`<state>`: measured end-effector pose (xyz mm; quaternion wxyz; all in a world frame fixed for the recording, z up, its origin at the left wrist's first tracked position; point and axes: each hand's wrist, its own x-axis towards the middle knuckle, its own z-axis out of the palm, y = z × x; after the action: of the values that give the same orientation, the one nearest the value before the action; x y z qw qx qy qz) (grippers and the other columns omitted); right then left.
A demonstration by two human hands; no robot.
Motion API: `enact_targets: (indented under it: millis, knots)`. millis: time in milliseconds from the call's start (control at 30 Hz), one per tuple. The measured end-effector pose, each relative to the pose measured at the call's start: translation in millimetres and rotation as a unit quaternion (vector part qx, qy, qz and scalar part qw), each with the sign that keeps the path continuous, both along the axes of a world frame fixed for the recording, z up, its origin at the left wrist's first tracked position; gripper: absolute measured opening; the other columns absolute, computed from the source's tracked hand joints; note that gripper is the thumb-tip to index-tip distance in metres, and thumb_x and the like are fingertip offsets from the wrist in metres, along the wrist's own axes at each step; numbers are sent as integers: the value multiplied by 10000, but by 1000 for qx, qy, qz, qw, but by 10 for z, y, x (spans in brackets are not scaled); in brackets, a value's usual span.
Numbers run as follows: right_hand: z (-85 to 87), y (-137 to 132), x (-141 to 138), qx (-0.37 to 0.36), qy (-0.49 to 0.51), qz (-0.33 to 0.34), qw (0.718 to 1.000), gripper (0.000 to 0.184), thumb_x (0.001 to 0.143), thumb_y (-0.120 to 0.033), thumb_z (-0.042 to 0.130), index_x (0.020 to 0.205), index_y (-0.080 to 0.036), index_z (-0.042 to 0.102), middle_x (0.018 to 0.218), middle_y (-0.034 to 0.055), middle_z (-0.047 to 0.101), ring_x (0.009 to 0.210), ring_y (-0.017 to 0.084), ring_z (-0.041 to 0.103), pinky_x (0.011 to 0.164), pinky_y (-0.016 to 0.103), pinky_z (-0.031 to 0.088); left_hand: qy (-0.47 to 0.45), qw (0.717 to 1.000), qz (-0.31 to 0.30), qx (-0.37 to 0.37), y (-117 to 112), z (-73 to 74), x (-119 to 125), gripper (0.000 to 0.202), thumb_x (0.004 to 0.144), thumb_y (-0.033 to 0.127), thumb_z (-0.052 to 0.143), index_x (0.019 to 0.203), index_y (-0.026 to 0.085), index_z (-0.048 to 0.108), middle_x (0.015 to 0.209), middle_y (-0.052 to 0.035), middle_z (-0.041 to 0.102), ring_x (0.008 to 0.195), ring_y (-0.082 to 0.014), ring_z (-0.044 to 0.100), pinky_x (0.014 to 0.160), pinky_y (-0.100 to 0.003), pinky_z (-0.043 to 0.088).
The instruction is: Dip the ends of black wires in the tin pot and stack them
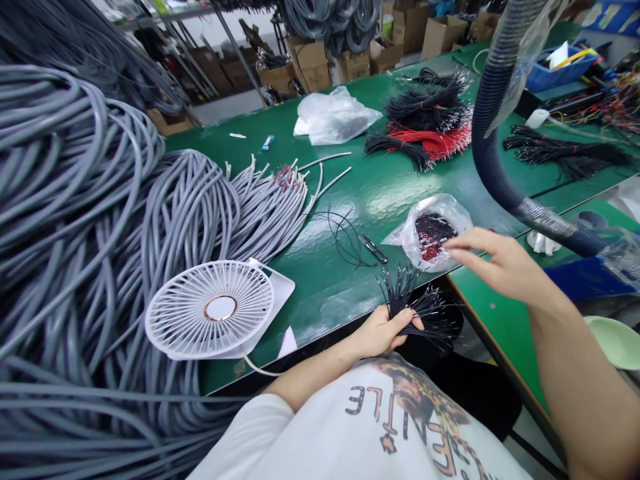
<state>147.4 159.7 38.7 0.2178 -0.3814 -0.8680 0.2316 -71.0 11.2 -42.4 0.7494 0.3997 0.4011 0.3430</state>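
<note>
My left hand [387, 330] is closed round a bundle of thin black wires [405, 293]; their bright tips fan out above and to the right of my fingers. The bundle is just off the table's near edge, in front of the white shirt. My right hand [495, 260] is raised beside a clear plastic bag [463, 217] of small red and black parts [433, 233]. Its fingers are stretched toward the bag, thumb and forefinger slightly apart, with nothing plainly visible between them. Left of the bag lie small dark snips [373, 249] and a few loose black wires [345, 233].
A white fan [220, 309] stands at the near left, before heaped grey cables [190, 200]. Black wire bundles [425, 100] and red wires [445, 141] lie at the back. A ribbed hose [485, 133] hangs at right above a blue object [590, 277]. A light green bowl [615, 341] is at far right.
</note>
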Motion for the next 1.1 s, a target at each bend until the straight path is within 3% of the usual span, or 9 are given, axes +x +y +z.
enact_targets:
  millis: [67, 167, 267, 433, 600, 767, 867, 1000, 1100]
  knots:
    - [69, -195, 83, -62, 2, 89, 994, 263, 942, -354, 615, 1149, -229, 720, 1066, 67, 741, 968, 210, 684, 884, 353, 535, -4, 1000, -6, 10, 23, 18, 9, 657, 877, 743, 493, 920, 103, 638, 410, 101, 346, 327, -55, 279, 388, -198, 175]
    - [111, -371, 108, -38, -52, 140, 988, 315, 928, -319, 642, 1226, -237, 700, 1058, 69, 749, 963, 213, 685, 846, 356, 533, -12, 999, -28, 18, 47, 28, 46, 672, 864, 751, 507, 899, 95, 651, 421, 93, 356, 333, -51, 279, 392, -201, 176]
    - [112, -422, 47, 11, -76, 164, 983, 195, 961, -240, 586, 1041, -226, 763, 872, 48, 746, 804, 177, 669, 740, 308, 500, -13, 999, -40, 15, 47, 21, 83, 680, 859, 757, 509, 893, 94, 658, 424, 90, 359, 338, -50, 279, 392, -203, 183]
    - [111, -332, -86, 25, -39, 197, 979, 262, 984, -244, 548, 822, -199, 749, 707, 21, 704, 676, 146, 607, 695, 288, 449, -16, 999, -27, 7, 43, 13, 86, 674, 865, 758, 498, 918, 103, 644, 406, 100, 340, 329, -57, 280, 379, -197, 189]
    - [-58, 269, -109, 41, -22, 20, 999, 305, 975, -344, 554, 762, -201, 719, 712, 27, 711, 665, 152, 611, 665, 292, 431, -28, 1000, 5, -13, 30, -10, 56, 610, 897, 725, 481, 953, 132, 611, 385, 117, 340, 303, -64, 253, 343, -186, 220]
    - [-114, 712, -48, 248, -129, -117, 953, 371, 953, -471, 586, 776, -170, 710, 806, 110, 703, 846, 243, 615, 758, 383, 397, -33, 999, -2, -22, -5, -21, 33, 610, 891, 731, 482, 960, 137, 604, 394, 116, 356, 303, -64, 261, 345, -183, 250]
    - [112, 346, -92, 288, -93, -59, 951, 196, 974, -337, 567, 1003, -205, 710, 1053, 127, 721, 963, 275, 610, 840, 437, 410, -30, 999, 2, -12, 9, -3, 5, 621, 885, 735, 487, 965, 132, 608, 396, 114, 352, 307, -65, 265, 344, -184, 226]
    - [339, -455, -232, 187, -47, 155, 969, 186, 958, -148, 516, 944, -205, 692, 963, 67, 737, 922, 214, 627, 871, 397, 435, -25, 1000, -1, -5, 48, 27, 8, 660, 853, 766, 505, 953, 123, 617, 404, 116, 342, 305, -58, 263, 356, -186, 192]
    - [260, -813, -301, 197, -78, 145, 966, 224, 950, -130, 494, 853, -183, 688, 924, 83, 732, 913, 225, 609, 884, 420, 405, -29, 1000, -11, 7, 57, 47, 48, 684, 842, 779, 505, 941, 113, 629, 414, 113, 346, 302, -53, 261, 360, -193, 191]
